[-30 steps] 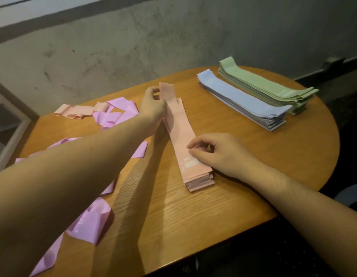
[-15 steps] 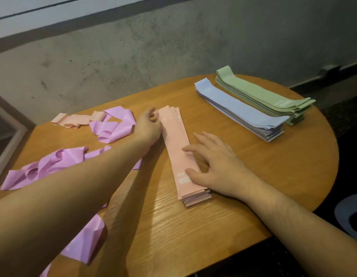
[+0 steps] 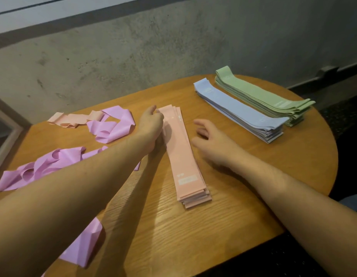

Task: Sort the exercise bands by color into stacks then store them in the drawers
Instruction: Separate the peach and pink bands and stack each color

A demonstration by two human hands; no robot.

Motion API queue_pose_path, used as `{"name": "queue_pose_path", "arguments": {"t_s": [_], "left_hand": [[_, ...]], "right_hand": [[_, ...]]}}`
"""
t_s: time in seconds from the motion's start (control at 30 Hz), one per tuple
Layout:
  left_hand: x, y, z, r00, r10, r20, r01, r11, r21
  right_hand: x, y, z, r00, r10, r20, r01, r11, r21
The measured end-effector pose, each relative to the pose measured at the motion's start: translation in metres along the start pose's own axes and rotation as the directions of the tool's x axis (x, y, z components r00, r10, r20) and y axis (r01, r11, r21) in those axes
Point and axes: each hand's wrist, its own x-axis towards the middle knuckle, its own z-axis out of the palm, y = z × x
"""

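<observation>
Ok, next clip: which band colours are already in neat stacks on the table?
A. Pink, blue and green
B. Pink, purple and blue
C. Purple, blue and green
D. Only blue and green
A: the pink stack lies flat between the hands, the blue stack and green stack sit side by side at the far right, while the purple bands lie loose and crumpled on the left.

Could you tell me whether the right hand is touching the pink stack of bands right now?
Apart. The head view shows bare table between the right hand and the pink stack.
</observation>
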Motion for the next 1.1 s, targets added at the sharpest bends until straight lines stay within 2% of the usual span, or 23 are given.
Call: {"name": "queue_pose_path", "arguments": {"t_s": [0.17,0.33,0.47,0.53,0.63,0.77,0.9,1.0,1.1], "left_hand": [[0.013,-0.004,-0.010,0.998,-0.048,0.039,0.052,0.990,-0.128],[0.030,-0.015,-0.012,0.994,-0.005,0.108,0.027,0.979,-0.200],[0.041,-0.023,-0.016,0.989,0.026,0.144,0.001,0.982,-0.188],[0.023,-0.014,-0.024,0.990,0.048,0.136,-0.028,0.989,-0.147],[-0.004,0.001,-0.039,0.978,0.159,0.137,-0.153,0.987,-0.053],[-0.013,-0.006,-0.078,0.935,0.341,0.098,-0.349,0.933,0.089],[-0.011,-0.031,-0.133,0.907,0.410,0.096,-0.421,0.883,0.207],[-0.004,-0.057,-0.181,0.891,0.450,0.058,-0.434,0.809,0.396],[0.001,-0.084,-0.224,0.828,0.554,0.083,-0.482,0.629,0.610]], "right_hand": [[0.055,-0.028,0.007,0.995,0.078,-0.055,-0.078,0.997,0.009],[0.084,-0.045,0.024,0.988,0.105,-0.111,-0.096,0.992,0.077],[0.085,-0.046,0.025,0.989,0.071,-0.133,-0.080,0.994,-0.067],[0.085,-0.045,0.024,0.987,0.059,-0.148,-0.075,0.991,-0.108],[0.081,-0.046,0.026,0.987,0.016,-0.162,-0.033,0.994,-0.105],[0.077,-0.057,0.039,0.969,-0.136,-0.206,0.104,0.982,-0.158],[0.081,-0.074,0.072,0.941,-0.291,-0.171,0.268,0.952,-0.147],[0.091,-0.087,0.102,0.928,-0.366,-0.074,0.349,0.921,-0.173],[0.103,-0.099,0.132,0.922,-0.387,0.017,0.383,0.901,-0.205]]}}
